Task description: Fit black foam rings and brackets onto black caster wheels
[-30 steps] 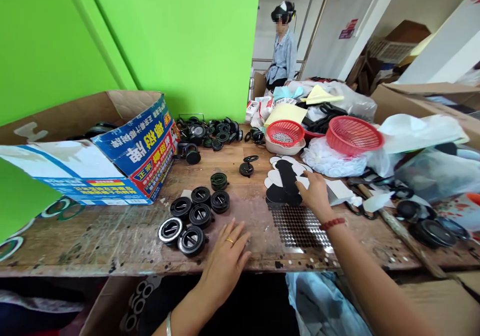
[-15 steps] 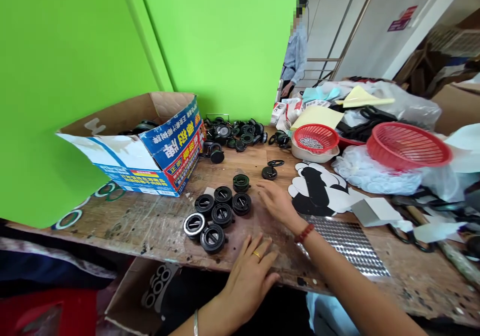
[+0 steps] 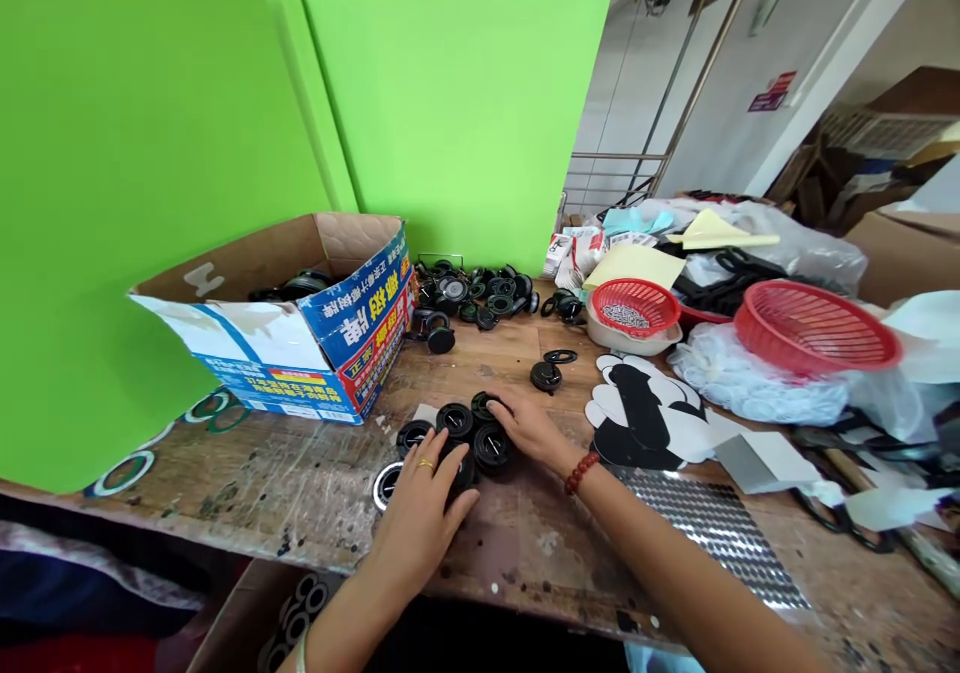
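Evidently both hands bracket the black round caps [image 3: 457, 425] at lower centre of the frame, on the wooden workbench [image 3: 247, 493]. They seem placed to keep the loose cluster together. The left hand [image 3: 420, 513] lies flat over the nearer caps, fingers spread and slack. The right hand [image 3: 529, 428] cups the cluster's right edge with fingers curled, though I cannot tell whether they pinch one. The caps are small squat discs, matt black, each with a slotted recess on top. A silver-rimmed cap [image 3: 385, 483] sits at the cluster's lower left. A printed cardboard box [image 3: 337, 323] stands left of them.
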A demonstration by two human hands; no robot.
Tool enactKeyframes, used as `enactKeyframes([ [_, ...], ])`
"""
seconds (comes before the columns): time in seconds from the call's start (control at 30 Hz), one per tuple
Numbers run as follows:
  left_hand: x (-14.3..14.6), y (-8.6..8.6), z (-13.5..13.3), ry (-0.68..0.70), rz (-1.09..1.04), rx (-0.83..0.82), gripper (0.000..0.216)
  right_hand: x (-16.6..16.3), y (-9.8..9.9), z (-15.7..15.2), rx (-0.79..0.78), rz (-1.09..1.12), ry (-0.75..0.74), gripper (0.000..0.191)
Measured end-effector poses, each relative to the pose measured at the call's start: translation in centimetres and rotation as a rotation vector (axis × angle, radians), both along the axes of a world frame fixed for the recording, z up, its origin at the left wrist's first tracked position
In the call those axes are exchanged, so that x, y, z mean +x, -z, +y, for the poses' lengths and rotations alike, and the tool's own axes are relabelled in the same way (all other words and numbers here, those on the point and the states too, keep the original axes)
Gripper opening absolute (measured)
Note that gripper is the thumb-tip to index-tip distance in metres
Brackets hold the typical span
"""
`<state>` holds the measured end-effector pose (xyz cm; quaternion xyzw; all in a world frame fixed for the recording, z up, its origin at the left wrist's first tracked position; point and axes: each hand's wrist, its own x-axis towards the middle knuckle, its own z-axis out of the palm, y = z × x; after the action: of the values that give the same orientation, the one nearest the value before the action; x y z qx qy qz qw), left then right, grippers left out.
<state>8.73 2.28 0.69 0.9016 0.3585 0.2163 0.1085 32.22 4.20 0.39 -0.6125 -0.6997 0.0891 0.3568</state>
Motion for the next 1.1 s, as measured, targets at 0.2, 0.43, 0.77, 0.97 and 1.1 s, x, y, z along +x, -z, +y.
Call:
enactKeyframes([
  [0.2,0.1,0.4,-0.1,0.007,0.029,-0.052,0.045,5.0,-3.5,0.7,0.066,-0.071,0.275,0.028],
  [0.43,-0.7,-2.1,-1.3,-0.006,-0.342,-0.329,0.034,9.6,-4.7,-2.1,-0.005,0.083,0.414,0.026],
  [0.77,3.6,-3.5,-5.5,0.142,-0.67,-1.17,0.041,0.8,-5.3,-14.6,-0.25,0.657,-0.006,0.031],
  [0.97,4.1,-2.7,-7.4,0.013,-0.733,-1.423,0.044,6.6,-2.3,-17.8,-0.219,0.236,0.366,0.007],
  [1.1,4.5,-2.1,-8.0,-0.045,-0.776,-1.44,0.055,6.7,0.4,-18.7,-0.31,-0.098,0.364,0.015],
])
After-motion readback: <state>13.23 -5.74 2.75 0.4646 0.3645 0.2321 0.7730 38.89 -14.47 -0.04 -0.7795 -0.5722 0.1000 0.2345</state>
